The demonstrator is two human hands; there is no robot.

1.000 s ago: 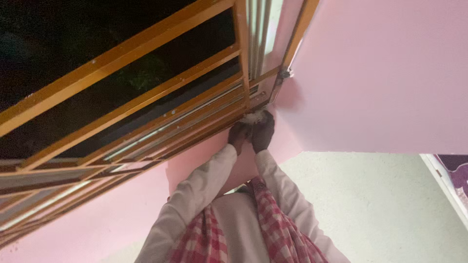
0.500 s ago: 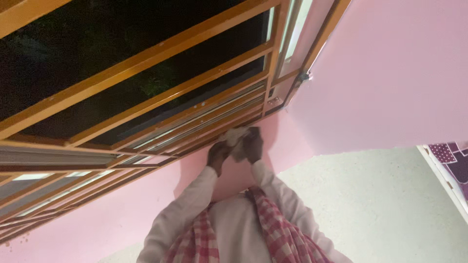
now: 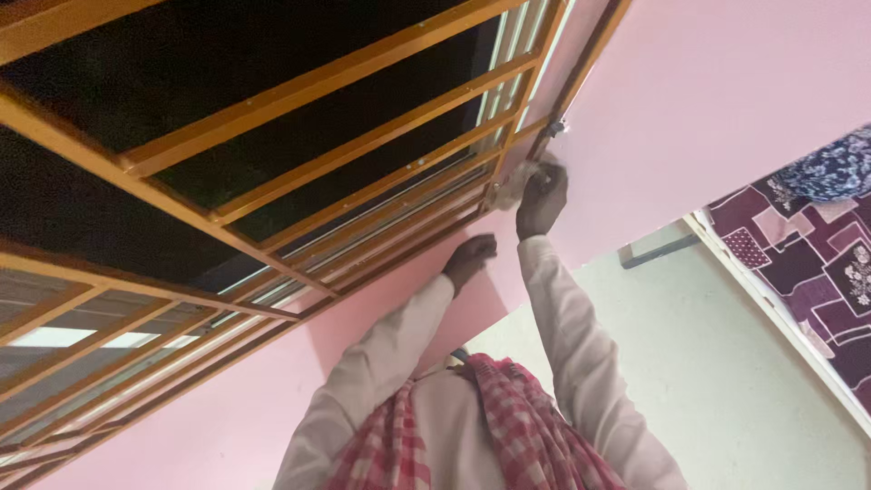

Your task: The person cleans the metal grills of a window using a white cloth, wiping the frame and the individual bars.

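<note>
now apart: right hand (image 3: 542,198) higher, gripping cloth (image 3: 515,181) at window frame (image 3: 508,136); left hand (image 3: 469,258) lower, empty, curled.

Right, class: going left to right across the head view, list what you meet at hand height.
Orange window grille → left hand → white cloth → right hand → pink wall → patterned purple fabric.

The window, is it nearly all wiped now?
Hard to tell what is already clean. The right hand presses a pale cloth against the corner of the orange window frame; the left hand rests on the pink wall below. The long bars look untouched.
</note>
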